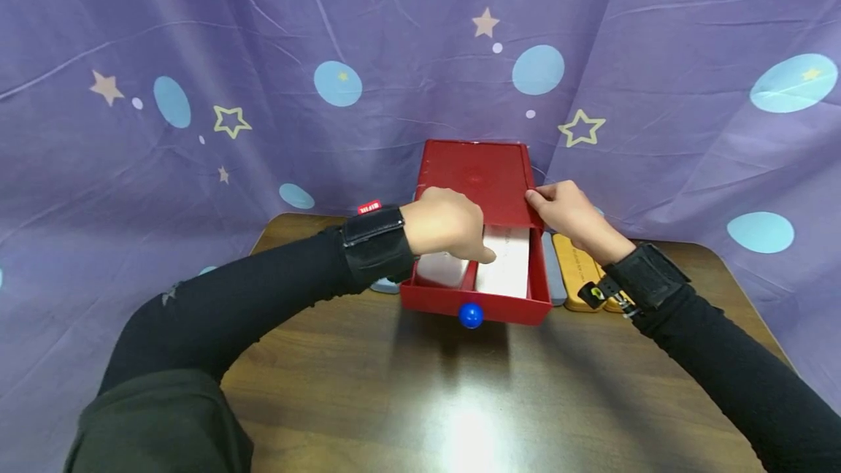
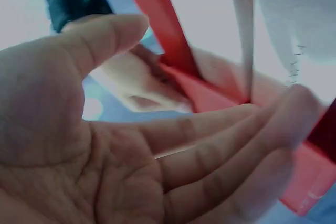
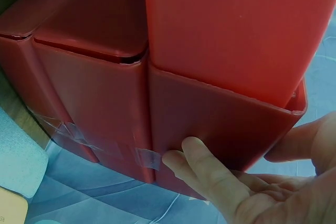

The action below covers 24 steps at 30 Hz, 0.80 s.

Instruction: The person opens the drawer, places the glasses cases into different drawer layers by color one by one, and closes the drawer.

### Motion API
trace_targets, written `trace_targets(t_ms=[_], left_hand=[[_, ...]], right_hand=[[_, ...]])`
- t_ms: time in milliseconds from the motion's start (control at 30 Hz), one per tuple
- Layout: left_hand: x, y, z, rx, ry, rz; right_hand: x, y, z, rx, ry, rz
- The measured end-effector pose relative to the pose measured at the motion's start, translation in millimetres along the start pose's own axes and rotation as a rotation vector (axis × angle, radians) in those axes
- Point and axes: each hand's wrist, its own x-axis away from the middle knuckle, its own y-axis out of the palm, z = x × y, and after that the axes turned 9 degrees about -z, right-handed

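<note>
A red drawer unit (image 1: pixel 476 174) stands at the back of the table, its top drawer (image 1: pixel 436 301) pulled out toward me, with a blue knob (image 1: pixel 470 315) on the front. A red divider separates a white box with small print (image 1: pixel 504 268) from a white rounded thing (image 1: pixel 442 270) on the left. Over the drawer reaches my left hand (image 1: pixel 450 225), thumb spread and fingers loosely extended in the left wrist view, holding nothing visible. With thumb and fingers my right hand (image 1: pixel 570 214) grips the unit's right corner; its fingertips (image 3: pixel 195 148) press the side wall in the right wrist view.
Yellow cases (image 1: pixel 575 268) and a grey-blue block (image 1: pixel 553 268) lie right of the unit, under my right forearm. Part of a pale blue thing (image 1: pixel 384 285) shows at its left. A purple patterned curtain (image 1: pixel 394 20) hangs close behind the wooden table (image 1: pixel 328 385).
</note>
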Motion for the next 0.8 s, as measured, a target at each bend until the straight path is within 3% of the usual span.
trace_targets(t_ms=[167, 333, 600, 800], left_hand=[[11.8, 3.4, -1.3, 0.027, 0.099, 0.226], [15.5, 22.5, -0.4, 0.003, 0.209, 0.456], [19.6, 59.9, -4.4, -0.154, 0.399, 0.794], [18.1, 81.8, -8.2, -0.211, 0.528, 0.958]], right_hand=[[0, -1, 0, -0.009, 0.006, 0.001], [0, 0, 0, -0.024, 0.009, -0.007], [0, 1, -1, -0.031, 0.006, -0.001], [1, 1, -1, -0.025, 0.005, 0.007]])
